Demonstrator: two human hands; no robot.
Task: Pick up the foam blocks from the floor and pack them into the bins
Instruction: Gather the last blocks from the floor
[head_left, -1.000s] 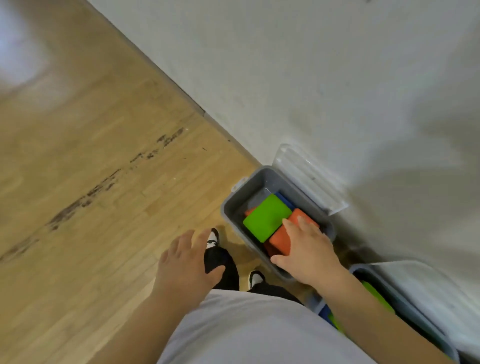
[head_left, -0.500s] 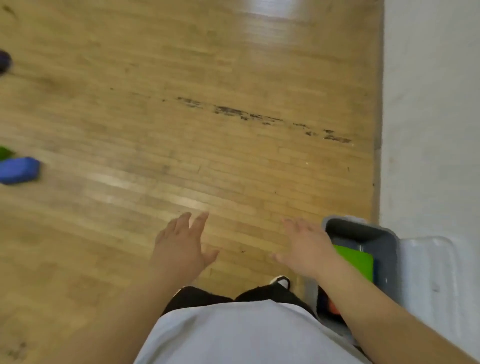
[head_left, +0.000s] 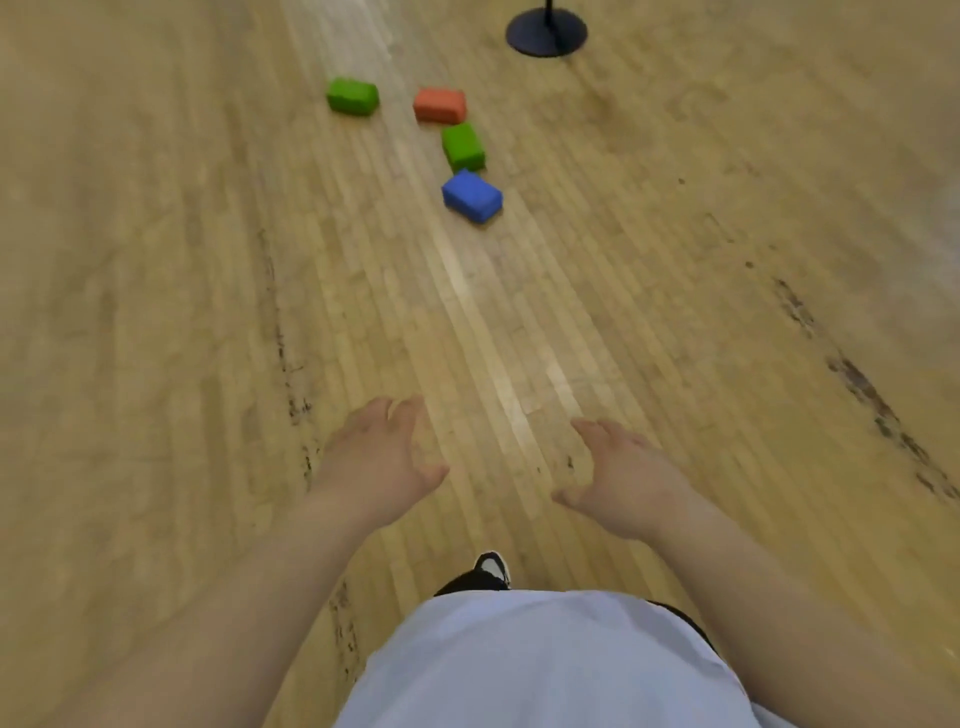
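Note:
Several foam blocks lie on the wooden floor well ahead of me. A blue block (head_left: 472, 196) is nearest, with a green block (head_left: 463, 146) just beyond it. An orange-red block (head_left: 440, 105) and another green block (head_left: 352, 95) lie farther off. My left hand (head_left: 378, 461) and my right hand (head_left: 619, 478) hang in front of my body, both empty with relaxed, spread fingers. They are far short of the blocks. No bin is in view.
A dark round stand base (head_left: 546, 34) with a thin pole sits on the floor at the far right of the blocks. Dark scuff marks (head_left: 862, 384) streak the boards on the right. My shoe tip (head_left: 491, 566) shows below my hands.
My view has swung away from the wall and the grey bin onto the open floor with the blocks. My right hand left the bin and is empty; both hands stay out in front.

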